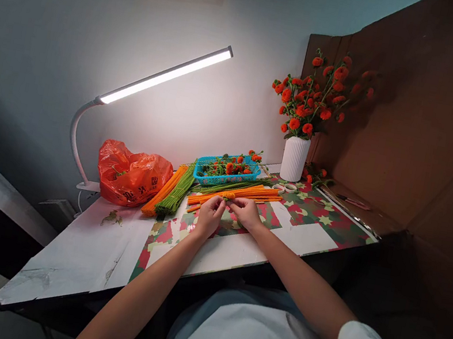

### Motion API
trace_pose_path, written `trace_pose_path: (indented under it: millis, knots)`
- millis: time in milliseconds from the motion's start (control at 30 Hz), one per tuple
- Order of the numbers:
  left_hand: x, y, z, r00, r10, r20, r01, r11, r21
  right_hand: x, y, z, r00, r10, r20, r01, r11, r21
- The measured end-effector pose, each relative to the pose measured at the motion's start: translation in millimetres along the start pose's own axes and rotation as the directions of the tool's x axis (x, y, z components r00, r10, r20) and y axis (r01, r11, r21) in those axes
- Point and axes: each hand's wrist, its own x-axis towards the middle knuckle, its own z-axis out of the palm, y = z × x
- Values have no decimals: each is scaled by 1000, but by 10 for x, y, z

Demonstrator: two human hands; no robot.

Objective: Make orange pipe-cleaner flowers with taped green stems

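A small orange pipe-cleaner flower [228,195] with a bit of green beneath it is held over the table, between my two hands. My left hand [210,215] pinches it from the left, near its green base. From the right, the fingertips of my right hand [246,213] close on it too. Just behind lie loose orange pipe cleaners [263,194], with green pipe cleaners [245,184] past them. Part of the flower is covered by my fingers.
A blue basket [220,179] holds several finished flowers. Bundles of orange [163,190] and green stems [176,191] lie beside a red plastic bag [133,176]. A white vase [294,159] of orange flowers, scissors [284,188] and a lit lamp [166,75] stand around.
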Motion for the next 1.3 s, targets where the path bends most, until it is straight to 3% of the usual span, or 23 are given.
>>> trace_pose_path:
  millis: [267,433,567,733,867,933,1067,1133,1167,1300]
  knots:
    - [7,-17,5,999,-36,13,37,994,-107,-3,-91,-5,997,82,15,-83,990,112]
    - [-12,9,-13,999,-37,37,42,987,-156,-20,-173,-42,973,183,139,-204,967,155]
    - [-2,20,-18,981,-126,146,165,941,-296,-47,-267,-86,961,225,160,-256,943,213]
    - [21,50,-22,878,-313,361,468,720,-513,-47,-286,-112,955,226,194,-273,924,267]
    - [18,121,-73,743,-422,520,668,514,-538,-36,-229,-101,949,200,245,-280,892,356]
    - [15,146,-101,693,-425,583,720,456,-523,-30,-195,-90,938,210,276,-311,862,400]
    - [17,133,-101,661,-425,619,749,422,-510,-13,-141,-76,914,249,321,-376,816,439]
    - [14,107,-67,668,-460,585,744,441,-502,-5,-129,-77,914,257,315,-380,816,436]
    - [8,94,-44,692,-483,537,722,468,-509,-3,-127,-78,917,259,303,-373,825,424]
    - [-37,78,47,851,-495,174,504,681,-531,-8,-145,-65,948,241,211,-302,891,340]
